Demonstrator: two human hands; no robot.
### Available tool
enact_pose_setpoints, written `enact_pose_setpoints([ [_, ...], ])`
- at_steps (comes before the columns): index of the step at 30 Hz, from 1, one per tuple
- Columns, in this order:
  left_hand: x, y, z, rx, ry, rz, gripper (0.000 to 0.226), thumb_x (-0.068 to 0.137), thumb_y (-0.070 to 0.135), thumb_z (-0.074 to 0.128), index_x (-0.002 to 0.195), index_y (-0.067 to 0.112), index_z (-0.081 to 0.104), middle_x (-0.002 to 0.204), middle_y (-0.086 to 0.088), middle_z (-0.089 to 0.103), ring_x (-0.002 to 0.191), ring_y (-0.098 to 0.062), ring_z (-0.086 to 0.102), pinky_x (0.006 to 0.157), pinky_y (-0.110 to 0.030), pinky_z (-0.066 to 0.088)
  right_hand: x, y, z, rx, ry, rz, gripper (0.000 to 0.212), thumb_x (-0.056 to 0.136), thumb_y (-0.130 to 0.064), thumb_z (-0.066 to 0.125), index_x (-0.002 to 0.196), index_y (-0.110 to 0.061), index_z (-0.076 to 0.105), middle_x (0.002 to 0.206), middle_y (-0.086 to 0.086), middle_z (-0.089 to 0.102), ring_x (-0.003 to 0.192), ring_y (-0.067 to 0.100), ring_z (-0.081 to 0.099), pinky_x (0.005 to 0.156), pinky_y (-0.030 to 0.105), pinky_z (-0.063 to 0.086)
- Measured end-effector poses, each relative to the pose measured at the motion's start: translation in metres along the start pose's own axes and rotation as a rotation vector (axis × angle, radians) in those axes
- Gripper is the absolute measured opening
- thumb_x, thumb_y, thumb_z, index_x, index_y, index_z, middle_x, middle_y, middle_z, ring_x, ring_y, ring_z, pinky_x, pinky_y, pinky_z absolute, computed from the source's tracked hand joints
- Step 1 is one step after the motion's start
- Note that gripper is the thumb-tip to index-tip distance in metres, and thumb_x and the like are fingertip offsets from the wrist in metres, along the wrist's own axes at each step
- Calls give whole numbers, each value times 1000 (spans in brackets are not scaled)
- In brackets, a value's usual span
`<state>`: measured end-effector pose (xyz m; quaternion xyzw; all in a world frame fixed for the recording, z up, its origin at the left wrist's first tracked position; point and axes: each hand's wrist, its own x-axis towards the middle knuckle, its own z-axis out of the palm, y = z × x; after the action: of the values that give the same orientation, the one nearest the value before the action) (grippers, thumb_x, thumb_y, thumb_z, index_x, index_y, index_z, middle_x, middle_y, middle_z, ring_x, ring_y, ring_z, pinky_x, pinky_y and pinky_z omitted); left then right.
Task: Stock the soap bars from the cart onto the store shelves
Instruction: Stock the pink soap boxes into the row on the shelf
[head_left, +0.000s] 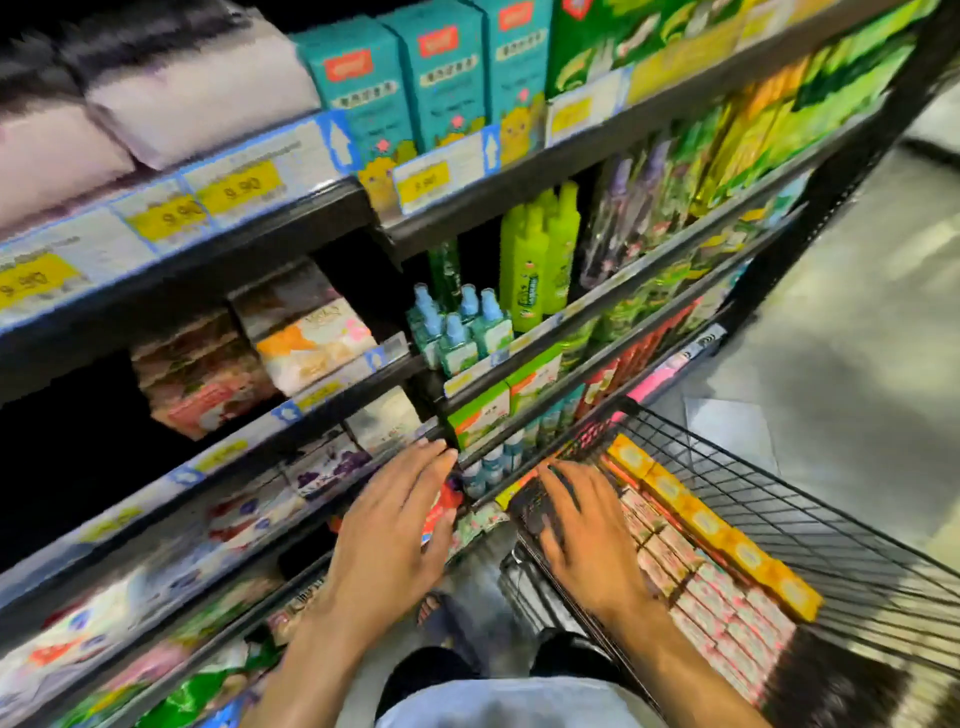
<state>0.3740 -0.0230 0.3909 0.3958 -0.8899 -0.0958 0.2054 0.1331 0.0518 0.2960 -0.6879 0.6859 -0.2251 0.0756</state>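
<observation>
The soap bars (717, 597) lie packed in rows in the cart (810, 499). They are small stiff cartons, probably light but dense, best pinched across their long sides, 2 or 3 together. The right grip (587, 535) hovers palm-down over them, fingers spread, holding nothing. The left grip (395, 525), flat and empty, reaches toward the shelf (234, 452).

Pale grey-white shirt (519, 702) is worn, dark bottoms (441, 667) can be seen under it, and an open-toed sandal (430, 606) is made out on one foot, kinda blurry tbh.
</observation>
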Motion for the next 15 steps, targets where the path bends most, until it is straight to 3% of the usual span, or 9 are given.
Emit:
enact_pose_setpoints([
  [2,9,10,41,-12,-155,49,54,96,32,52,146,11,50,155,-4,45,145,-23,40,120,-40,32,-38,37,7,-18,-23,165,58,87,-23,61,143,-10,52,142,14,50,129,36,49,110,50,40],
  [8,39,36,151,-24,-506,125,61,92,43,48,144,12,53,152,-8,49,138,-30,49,110,-46,44,-121,117,31,-3,-145,518,65,82,-20,68,143,-11,50,139,14,51,126,39,50,105,48,46],
  [15,80,23,278,-49,-628,182,61,93,44,46,142,9,53,150,-12,50,135,-32,51,114,-45,38,-148,190,99,48,-212,707,58,89,-26,60,145,-14,49,140,15,51,124,37,50,97,45,51],
])
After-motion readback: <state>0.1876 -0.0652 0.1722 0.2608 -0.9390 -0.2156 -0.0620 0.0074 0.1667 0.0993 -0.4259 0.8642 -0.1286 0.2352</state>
